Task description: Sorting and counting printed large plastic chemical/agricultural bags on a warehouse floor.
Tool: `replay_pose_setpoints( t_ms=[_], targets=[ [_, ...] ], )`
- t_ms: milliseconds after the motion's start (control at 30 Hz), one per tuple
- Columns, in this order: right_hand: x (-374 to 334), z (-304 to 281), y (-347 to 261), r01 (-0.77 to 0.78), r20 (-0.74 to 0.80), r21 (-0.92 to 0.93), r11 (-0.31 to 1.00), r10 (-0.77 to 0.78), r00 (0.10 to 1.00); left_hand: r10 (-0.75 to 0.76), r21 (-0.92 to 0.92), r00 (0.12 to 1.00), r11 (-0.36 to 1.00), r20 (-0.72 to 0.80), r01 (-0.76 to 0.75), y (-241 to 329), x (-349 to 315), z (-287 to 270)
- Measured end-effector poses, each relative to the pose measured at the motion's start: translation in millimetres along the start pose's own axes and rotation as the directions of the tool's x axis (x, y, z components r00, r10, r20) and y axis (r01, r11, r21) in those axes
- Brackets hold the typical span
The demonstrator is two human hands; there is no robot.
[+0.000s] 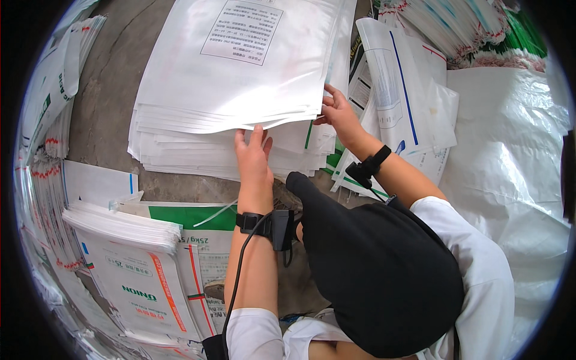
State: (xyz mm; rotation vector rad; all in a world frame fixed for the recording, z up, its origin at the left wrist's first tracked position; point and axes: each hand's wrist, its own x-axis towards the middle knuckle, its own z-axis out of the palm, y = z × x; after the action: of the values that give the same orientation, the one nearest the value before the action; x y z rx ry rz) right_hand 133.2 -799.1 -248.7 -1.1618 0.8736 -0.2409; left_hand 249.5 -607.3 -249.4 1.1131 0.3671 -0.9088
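A thick stack of flat white plastic sacks [198,90] lies in front of me, its near edges fanned out in layers. The uppermost sack carries a printed, framed text block. At its near edge, my left hand [254,156] has its fingers closed on the rim, and the film ripples and lifts a little there. My right hand [343,120] grips the same sack by its near right corner, fingers bent around the edge. Parts of the fingertips of both hands are hidden by the film. Each wrist wears a black strap with a small device.
Bundled printed white sacks [132,270] lie at the lower left, beside a green-and-white sack [192,217]. More folded stacks [57,204] line the left side. Loose sacks [408,90] lie right of the stack, next to a large shiny white sheet [498,156]. Grey floor [111,90] shows at left.
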Motion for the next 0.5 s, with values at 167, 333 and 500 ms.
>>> replay_pose_setpoints(
  t_ms=[167,333,500],
  targets=[
    [9.1,5.4,4.3,0.350,0.088,-0.706,0.615,-0.415,0.906,0.010,0.009,1.000,1.000,-0.010,-0.010,1.2,6.0,-4.4],
    [18.4,-3.7,-6.8,0.301,0.258,-0.951,0.066,-0.363,0.895,-0.012,-0.065,1.000,0.998,0.008,0.013,4.1,7.1,-7.2],
    [9.8,-22.4,4.8,0.265,0.208,-0.957,0.122,-0.352,0.913,-0.043,-0.355,0.995,0.932,0.094,0.074,19.5,14.4,1.6]
  ],
)
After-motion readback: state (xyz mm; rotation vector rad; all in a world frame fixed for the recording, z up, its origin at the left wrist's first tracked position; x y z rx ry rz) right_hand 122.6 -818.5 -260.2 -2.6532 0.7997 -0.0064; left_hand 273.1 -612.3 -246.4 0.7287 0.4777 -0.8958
